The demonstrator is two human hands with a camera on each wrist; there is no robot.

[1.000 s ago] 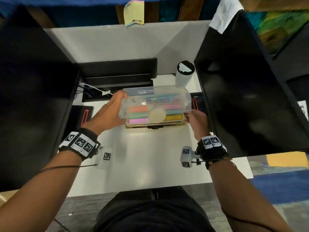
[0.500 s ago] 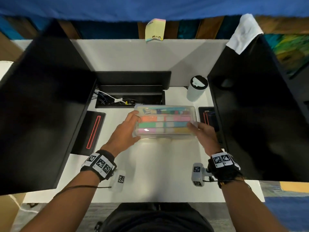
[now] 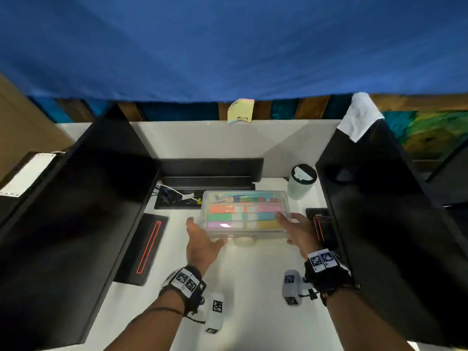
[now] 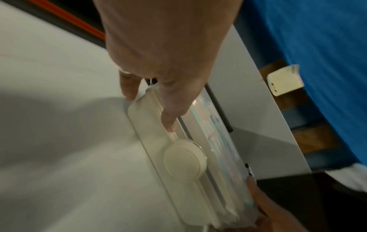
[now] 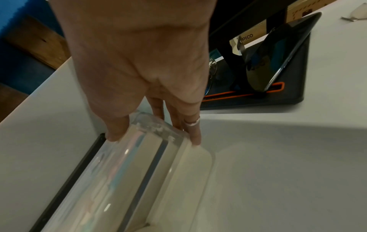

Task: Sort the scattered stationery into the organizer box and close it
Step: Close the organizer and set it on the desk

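Observation:
The clear organizer box [image 3: 244, 214] lies flat on the white desk [image 3: 253, 287] with its lid down. Rows of coloured stationery show through the lid. A round cream latch [image 4: 184, 160] sits on its near side. My left hand [image 3: 202, 236] is at the near-left corner, with the thumb [image 4: 169, 119] lying straight along the front rim and a straight finger [image 4: 129, 89] touching the left end. My right hand [image 3: 293, 229] grips the right end of the box [image 5: 119, 172], thumb [image 5: 117, 130] on the lid and fingers [image 5: 192, 130] down the side.
Black monitors stand close on the left [image 3: 71, 224] and right [image 3: 392, 224]. Behind the box are a cable tray [image 3: 182, 198] and a lidded cup [image 3: 302, 181]. A black pad with a red line [image 3: 144, 252] lies left; a phone on a stand [image 5: 278, 59] is right.
The box went from tilted and raised to flat on the desk. My left hand slid from the lid's top-left back to the near-left corner. The head view tipped upward.

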